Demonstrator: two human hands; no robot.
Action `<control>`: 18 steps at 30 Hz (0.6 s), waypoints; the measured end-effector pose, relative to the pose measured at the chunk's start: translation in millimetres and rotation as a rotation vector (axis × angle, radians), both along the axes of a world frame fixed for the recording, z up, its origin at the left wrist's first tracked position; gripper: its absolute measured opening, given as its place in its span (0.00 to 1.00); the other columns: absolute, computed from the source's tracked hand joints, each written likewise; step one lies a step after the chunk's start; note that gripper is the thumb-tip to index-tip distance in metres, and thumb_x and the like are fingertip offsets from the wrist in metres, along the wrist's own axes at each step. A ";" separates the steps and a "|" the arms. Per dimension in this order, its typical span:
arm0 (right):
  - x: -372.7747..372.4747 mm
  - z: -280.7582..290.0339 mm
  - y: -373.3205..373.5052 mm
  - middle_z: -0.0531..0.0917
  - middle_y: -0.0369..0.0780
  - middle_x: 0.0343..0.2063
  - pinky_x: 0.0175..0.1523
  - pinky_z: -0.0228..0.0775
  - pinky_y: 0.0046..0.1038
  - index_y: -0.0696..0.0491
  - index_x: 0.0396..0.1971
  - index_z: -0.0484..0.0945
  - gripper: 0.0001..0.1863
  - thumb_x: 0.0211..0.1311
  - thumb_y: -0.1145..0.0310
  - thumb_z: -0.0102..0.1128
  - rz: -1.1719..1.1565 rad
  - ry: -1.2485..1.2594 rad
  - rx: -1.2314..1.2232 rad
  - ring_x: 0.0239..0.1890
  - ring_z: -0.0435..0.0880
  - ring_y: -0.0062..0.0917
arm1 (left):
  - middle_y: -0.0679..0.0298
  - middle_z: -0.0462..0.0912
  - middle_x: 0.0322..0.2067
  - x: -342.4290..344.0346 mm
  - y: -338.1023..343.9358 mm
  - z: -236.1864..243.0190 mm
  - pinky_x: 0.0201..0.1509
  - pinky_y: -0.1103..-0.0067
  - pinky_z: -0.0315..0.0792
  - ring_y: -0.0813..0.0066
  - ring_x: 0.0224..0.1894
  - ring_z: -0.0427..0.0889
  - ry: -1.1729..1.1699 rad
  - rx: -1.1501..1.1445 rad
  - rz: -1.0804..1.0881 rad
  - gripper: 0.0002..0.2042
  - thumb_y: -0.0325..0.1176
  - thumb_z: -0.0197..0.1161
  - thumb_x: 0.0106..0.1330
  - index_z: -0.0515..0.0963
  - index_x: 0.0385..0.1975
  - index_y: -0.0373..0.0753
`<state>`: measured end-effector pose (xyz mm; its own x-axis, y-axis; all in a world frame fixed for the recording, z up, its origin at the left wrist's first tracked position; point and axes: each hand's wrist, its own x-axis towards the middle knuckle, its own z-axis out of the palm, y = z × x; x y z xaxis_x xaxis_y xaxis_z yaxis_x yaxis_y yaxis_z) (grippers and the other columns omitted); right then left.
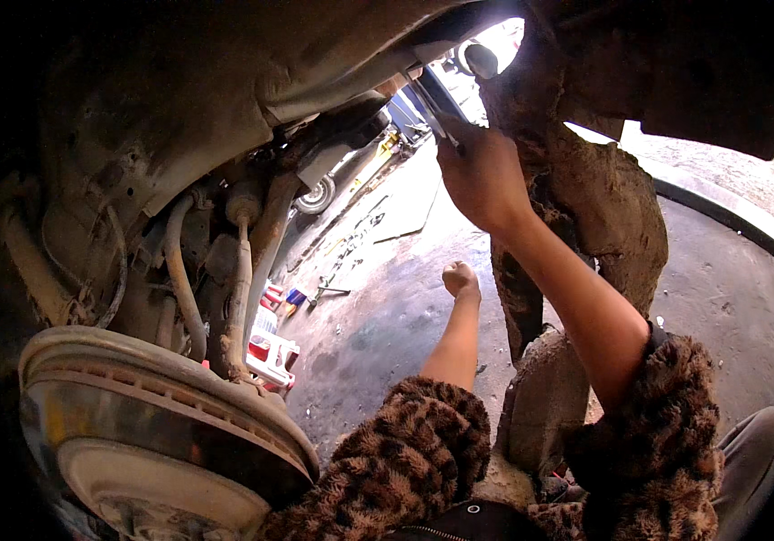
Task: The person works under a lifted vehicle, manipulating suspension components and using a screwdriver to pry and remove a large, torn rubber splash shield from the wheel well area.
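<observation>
My right hand (486, 176) is raised under the vehicle body, its fingers closed round a long, slim metal tool (435, 106). The tool's shiny shaft points up toward the bright gap at the top, and its far end cannot be made out. Lower down, my left hand (462, 279) is held up as a fist, apart from the parts around it. Whatever is inside that fist, if anything, is hidden. Close to my right forearm hangs a mud-caked, brown, lumpy part (617, 221). Over both hands spreads the dirty underside panel (225, 72).
A rusty brake disc with its hub (166, 388) fills the lower left, below a strut rod (241, 288) and a curved hose (181, 275). An upright block (545, 397) stands beside my right arm. On the floor are a red-and-white plastic stool (271, 356) and a wheel (317, 195).
</observation>
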<state>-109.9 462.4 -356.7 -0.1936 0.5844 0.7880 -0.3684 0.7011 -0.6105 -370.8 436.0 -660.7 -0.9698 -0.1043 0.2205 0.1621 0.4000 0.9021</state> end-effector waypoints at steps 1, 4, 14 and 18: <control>2.2 8.9 0.1 0.81 0.57 0.25 0.34 0.74 0.35 0.58 0.52 0.80 0.19 0.62 0.70 0.54 -0.008 -0.008 0.025 0.27 0.85 0.43 | 0.40 0.83 0.31 -3.0 0.1 -4.7 0.40 0.59 0.74 0.42 0.36 0.83 0.002 0.000 0.002 0.13 0.33 0.52 0.62 0.78 0.28 0.28; -8.8 5.6 -1.1 0.82 0.59 0.28 0.36 0.75 0.34 0.57 0.51 0.80 0.18 0.62 0.71 0.54 -0.041 -0.048 0.025 0.31 0.86 0.44 | 0.39 0.83 0.32 -8.3 -8.4 -14.8 0.40 0.58 0.74 0.40 0.36 0.83 0.015 0.000 -0.030 0.13 0.33 0.52 0.62 0.77 0.28 0.27; -2.4 -6.0 -1.0 0.82 0.58 0.40 0.53 0.74 0.42 0.60 0.50 0.80 0.19 0.60 0.73 0.51 0.060 -0.054 -0.112 0.46 0.82 0.50 | 0.38 0.83 0.35 24.1 -9.4 -1.8 0.42 0.58 0.75 0.40 0.38 0.83 -0.019 -0.110 -0.035 0.16 0.36 0.51 0.64 0.79 0.30 0.27; -5.9 -1.8 -4.5 0.82 0.58 0.39 0.52 0.75 0.42 0.57 0.51 0.80 0.19 0.60 0.72 0.52 0.097 -0.042 -0.103 0.43 0.83 0.50 | 0.40 0.84 0.35 11.9 -21.1 -12.2 0.42 0.61 0.77 0.42 0.38 0.84 -0.018 -0.117 -0.014 0.15 0.37 0.51 0.64 0.81 0.30 0.30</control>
